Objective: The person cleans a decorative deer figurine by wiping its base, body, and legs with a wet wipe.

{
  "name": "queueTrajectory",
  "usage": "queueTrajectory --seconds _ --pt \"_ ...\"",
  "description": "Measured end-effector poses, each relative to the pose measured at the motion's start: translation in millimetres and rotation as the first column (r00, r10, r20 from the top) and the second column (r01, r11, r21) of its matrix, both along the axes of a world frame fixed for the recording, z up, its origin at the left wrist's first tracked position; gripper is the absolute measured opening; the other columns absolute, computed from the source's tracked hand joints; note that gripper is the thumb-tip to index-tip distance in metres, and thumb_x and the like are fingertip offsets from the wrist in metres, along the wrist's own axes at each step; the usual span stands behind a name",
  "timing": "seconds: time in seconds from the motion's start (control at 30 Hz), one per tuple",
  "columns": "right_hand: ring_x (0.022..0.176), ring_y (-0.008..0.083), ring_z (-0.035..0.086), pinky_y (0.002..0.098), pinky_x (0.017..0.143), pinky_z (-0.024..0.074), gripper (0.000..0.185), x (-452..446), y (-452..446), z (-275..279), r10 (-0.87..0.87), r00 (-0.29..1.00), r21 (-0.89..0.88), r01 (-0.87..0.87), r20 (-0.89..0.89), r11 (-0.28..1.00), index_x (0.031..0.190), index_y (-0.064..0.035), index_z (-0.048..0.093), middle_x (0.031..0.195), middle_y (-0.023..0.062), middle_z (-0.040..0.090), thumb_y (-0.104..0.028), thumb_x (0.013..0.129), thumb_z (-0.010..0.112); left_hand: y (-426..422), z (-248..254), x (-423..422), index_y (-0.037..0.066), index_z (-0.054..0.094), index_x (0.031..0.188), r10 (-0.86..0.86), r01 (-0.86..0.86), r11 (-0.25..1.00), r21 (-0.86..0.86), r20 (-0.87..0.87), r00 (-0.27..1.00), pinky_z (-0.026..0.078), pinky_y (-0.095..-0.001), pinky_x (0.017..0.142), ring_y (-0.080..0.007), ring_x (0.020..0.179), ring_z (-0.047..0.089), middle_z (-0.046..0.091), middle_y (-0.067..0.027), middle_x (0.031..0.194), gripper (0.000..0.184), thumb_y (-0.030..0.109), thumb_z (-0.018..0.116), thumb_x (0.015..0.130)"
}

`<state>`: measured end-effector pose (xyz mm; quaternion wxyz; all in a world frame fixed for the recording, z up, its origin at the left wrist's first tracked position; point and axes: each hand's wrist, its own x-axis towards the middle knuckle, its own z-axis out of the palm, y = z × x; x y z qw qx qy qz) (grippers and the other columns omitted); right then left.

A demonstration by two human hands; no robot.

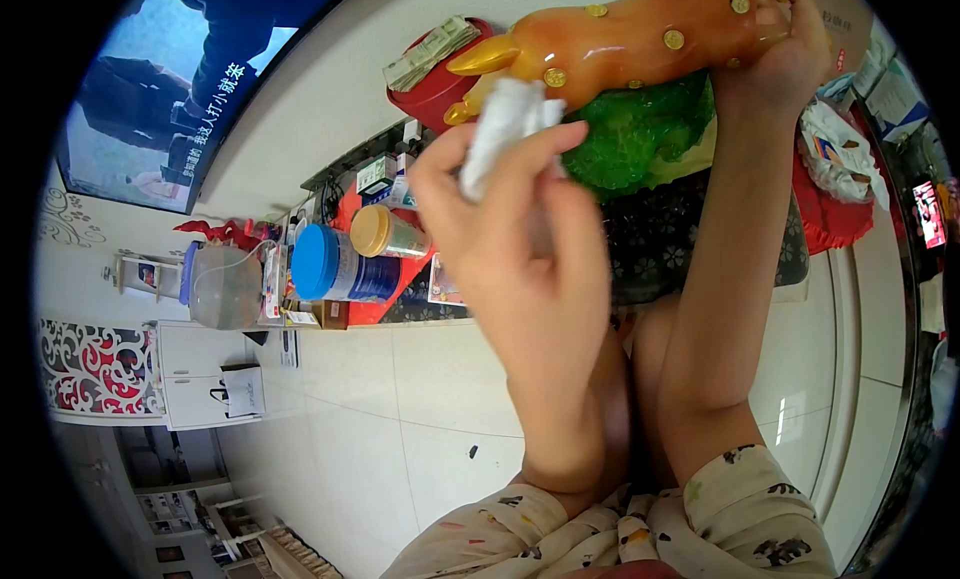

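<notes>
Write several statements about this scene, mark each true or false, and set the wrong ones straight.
1. The left hand holds a wad of soft white material. True.
2. The right hand is nowhere near the glossy orange figure with gold coin shapes. False: it grips the figure at one end.
3. A jar with a wide blue lid is beside a smaller jar with a tan lid. True.
4. The large black-framed television is switched off. False: its screen is lit, with white characters showing.
5. The floor is dark wood. False: it is pale, shiny tile.
</notes>
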<state>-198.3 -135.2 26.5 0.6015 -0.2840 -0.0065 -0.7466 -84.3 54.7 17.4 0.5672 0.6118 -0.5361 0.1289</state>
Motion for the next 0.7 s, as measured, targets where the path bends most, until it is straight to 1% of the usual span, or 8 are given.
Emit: queueTrajectory --seconds 0.03,0.1,0.23,0.3,0.43,0.53,0.63,0.7 --pt "0.086 0.0318 0.073 0.0418 0.082 0.0608 0.048 0 0 -1 0.006 1.0 -0.003 -0.006 0.004 1.0 0.124 0.0073 0.061 0.104 0.0195 0.074 -0.033 0.101 0.049 0 5 -7 0.011 0.079 0.105 0.036 -0.041 0.997 0.062 0.091 0.995 0.049 -0.0345 0.092 -0.0249 0.106 0.058 0.054 -0.0123 0.118 0.019 0.003 0.071 0.09" --pt "0.086 0.0315 0.073 0.0412 0.082 0.0607 0.047 0 0 0 0.016 1.0 -0.009 -0.016 0.014 1.0 0.123 0.0075 0.061 0.103 0.0193 0.074 -0.032 0.102 0.049 -9 -1 -14 0.011 0.079 0.103 -0.026 0.025 0.999 0.039 0.027 0.999 0.048 -0.0364 0.092 -0.0269 0.108 0.056 0.052 -0.0127 0.119 0.018 0.005 0.077 0.087" --pt "0.088 0.0298 0.074 0.0402 0.082 0.0605 0.044 2 0 -2 -0.049 0.999 -0.057 0.049 0.006 0.997 0.124 0.0072 0.061 0.104 0.019 0.074 -0.029 0.102 0.049 -16 -5 -16 0.01 0.078 0.102 -0.014 0.011 0.999 0.05 0.063 0.998 0.047 -0.0353 0.092 -0.0275 0.107 0.055 0.05 -0.012 0.116 0.017 0.01 0.083 0.085" --pt "0.09 0.0288 0.073 0.0392 0.082 0.0603 0.041 -3 -8 -5 0.029 0.999 -0.089 -0.025 0.035 0.996 0.124 0.0065 0.061 0.106 0.0189 0.074 -0.027 0.102 0.05 -19 -8 -16 0.01 0.078 0.101 -0.019 0.015 0.999 0.05 0.083 0.996 0.047 -0.0358 0.092 -0.0284 0.108 0.054 0.049 -0.0123 0.115 0.016 0.012 0.083 0.086" --pt "0.093 0.0274 0.073 0.0376 0.083 0.0599 0.038 2 -2 1 -0.086 0.995 -0.045 0.089 0.056 0.995 0.122 0.0053 0.062 0.109 0.0184 0.073 -0.025 0.102 0.052 -24 -11 -20 0.012 0.079 0.1 0.008 -0.015 0.998 0.058 0.122 0.993 0.046 -0.037 0.094 -0.0299 0.108 0.053 0.049 -0.013 0.113 0.013 0.014 0.082 0.088" --pt "0.094 0.027 0.073 0.0369 0.083 0.0597 0.036 4 -1 5 -0.078 0.993 -0.038 0.081 0.085 0.996 0.12 0.0049 0.062 0.109 0.0179 0.073 -0.025 0.101 0.053 -31 -16 -24 0.005 0.074 0.098 -0.046 0.044 0.999 0.013 0.137 0.989 0.044 -0.0431 0.092 -0.0392 0.106 0.052 0.047 -0.0191 0.112 0.011 0.006 0.076 0.087" --pt "0.092 0.0271 0.073 0.0368 0.083 0.0598 0.035 -2 -15 -7 -0.059 0.997 -0.106 0.064 0.057 0.992 0.118 0.0051 0.063 0.106 0.0176 0.073 -0.024 0.101 0.054 -33 -18 -25 0.012 0.078 0.097 0.005 -0.009 0.999 0.041 0.103 0.995 0.046 -0.0365 0.093 -0.0288 0.106 0.053 0.047 -0.0117 0.11 0.009 0.015 0.081 0.089" --pt "0.091 0.0273 0.074 0.0365 0.082 0.0598 0.035 -5 -18 -11 -0.031 0.999 -0.14 0.036 0.035 0.99 0.117 0.0053 0.063 0.104 0.0177 0.073 -0.024 0.1 0.054 -34 -19 -25 0.011 0.077 0.096 -0.014 0.013 1.0 0.027 0.042 0.999 0.046 -0.0355 0.092 -0.0277 0.105 0.053 0.047 -0.0113 0.11 0.009 0.016 0.081 0.089"
